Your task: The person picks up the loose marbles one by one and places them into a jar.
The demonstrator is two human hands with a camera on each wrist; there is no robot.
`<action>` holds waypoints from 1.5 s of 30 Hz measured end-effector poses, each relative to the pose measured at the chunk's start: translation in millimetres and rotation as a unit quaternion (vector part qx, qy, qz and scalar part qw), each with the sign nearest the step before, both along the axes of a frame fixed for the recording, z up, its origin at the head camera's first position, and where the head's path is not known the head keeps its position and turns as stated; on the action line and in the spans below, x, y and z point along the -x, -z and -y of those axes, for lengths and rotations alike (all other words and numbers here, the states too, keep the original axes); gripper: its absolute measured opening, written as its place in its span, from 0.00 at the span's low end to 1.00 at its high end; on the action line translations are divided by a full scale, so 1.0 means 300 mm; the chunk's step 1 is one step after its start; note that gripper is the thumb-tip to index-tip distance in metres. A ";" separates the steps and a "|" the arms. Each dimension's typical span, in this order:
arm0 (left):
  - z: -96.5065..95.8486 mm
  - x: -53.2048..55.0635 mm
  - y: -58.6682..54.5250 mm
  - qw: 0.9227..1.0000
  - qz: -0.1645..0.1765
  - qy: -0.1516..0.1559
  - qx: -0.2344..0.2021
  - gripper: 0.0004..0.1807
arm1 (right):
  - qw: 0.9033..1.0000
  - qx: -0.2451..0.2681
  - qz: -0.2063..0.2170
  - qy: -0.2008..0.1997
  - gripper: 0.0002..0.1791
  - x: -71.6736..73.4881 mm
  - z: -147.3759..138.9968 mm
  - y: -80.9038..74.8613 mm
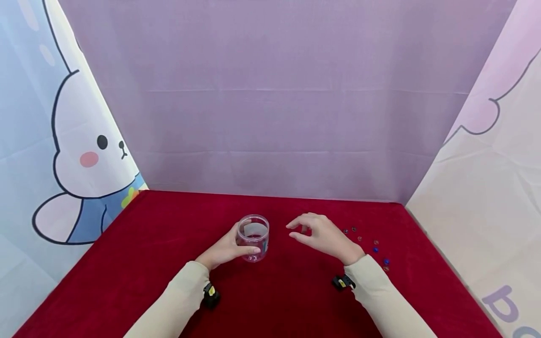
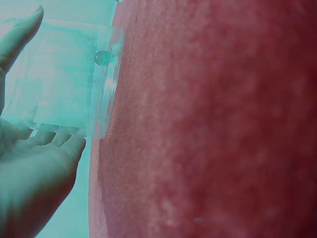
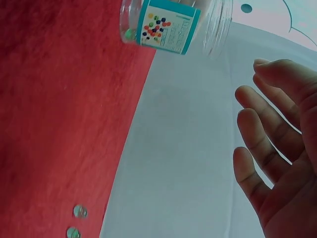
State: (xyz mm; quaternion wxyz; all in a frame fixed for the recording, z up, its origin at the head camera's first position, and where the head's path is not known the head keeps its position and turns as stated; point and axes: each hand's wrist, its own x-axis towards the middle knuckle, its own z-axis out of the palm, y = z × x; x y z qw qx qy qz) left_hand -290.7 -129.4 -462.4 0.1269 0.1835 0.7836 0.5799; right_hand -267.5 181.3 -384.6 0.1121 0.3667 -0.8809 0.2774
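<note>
A clear plastic jar (image 1: 264, 245) without a lid stands upright near the middle of the red cloth, its mouth upward. My left hand (image 1: 225, 248) grips it from the left, thumb across the near side and fingers round the far side. One greenish glass marble (image 2: 101, 58) lies at the jar's bottom. The right wrist view shows a printed label (image 3: 168, 26) with coloured dots on its side. Right of the jar, my right hand (image 1: 325, 236) hovers with loosely bent fingers, thumb and fingertips apart and nothing between them.
Several small glass marbles lie scattered on the red cloth (image 1: 274, 300) to the right, among them a blue marble (image 1: 386, 261). A pale purple curtain (image 1: 270, 117) rises behind the table, with printed cloth walls on both sides.
</note>
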 end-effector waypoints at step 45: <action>-0.003 -0.007 -0.005 1.000 0.001 0.001 -0.004 0.51 | 0.990 -0.053 0.006 0.129 0.13 -0.118 -0.427 0.088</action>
